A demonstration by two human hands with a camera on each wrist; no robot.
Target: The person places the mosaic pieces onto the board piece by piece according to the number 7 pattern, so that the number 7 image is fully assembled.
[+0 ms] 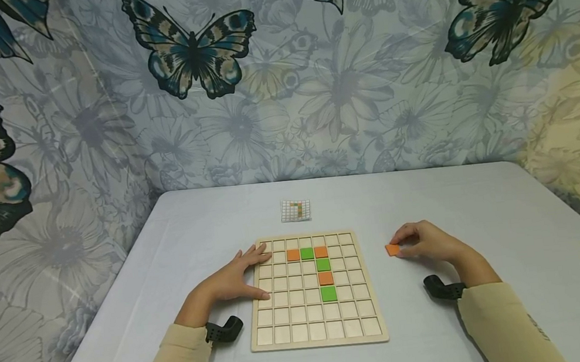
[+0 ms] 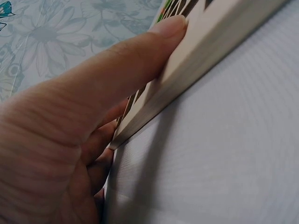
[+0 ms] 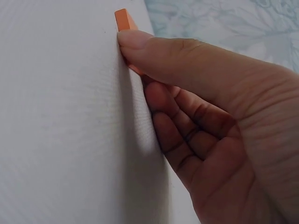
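A square wooden grid board (image 1: 317,331) lies flat on the white table. Three orange and three green square tiles sit in its cells: a short row along the top, with a green tile (image 1: 329,293) at the foot of a column below it. My left hand (image 1: 231,278) rests at the board's left edge, fingers spread near the upper corner. In the left wrist view its thumb (image 2: 140,53) lies on the wooden rim. Right of the board, my right hand (image 1: 429,243) pinches an orange tile (image 3: 123,19) between thumb and fingers, low over the tabletop.
Behind the board lies a small card (image 1: 295,210) printed with a grid and a similar coloured pattern. The white-covered table (image 1: 208,213) ends at a patterned fabric wall (image 1: 345,98) with butterflies. Each wrist wears a black band device (image 1: 442,289).
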